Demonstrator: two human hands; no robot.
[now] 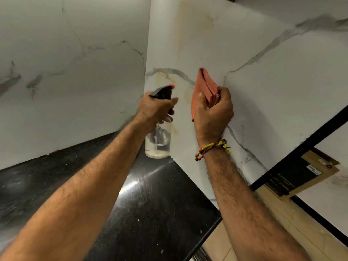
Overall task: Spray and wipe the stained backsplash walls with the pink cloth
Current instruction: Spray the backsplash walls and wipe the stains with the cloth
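- While the left hand (158,110) is gripping the spray bottle (157,142), spraying seems underway.
- Right hand (212,112) is clutching the folded pink cloth (204,85); wiping the yellow stains (188,95) between both hands comes next.

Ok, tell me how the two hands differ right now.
The left hand grips the spray bottle by its black trigger head; the right hand holds the folded pink cloth. The right wrist wears a beaded bracelet; the left wrist is bare. Both are raised toward the stained backsplash wall.
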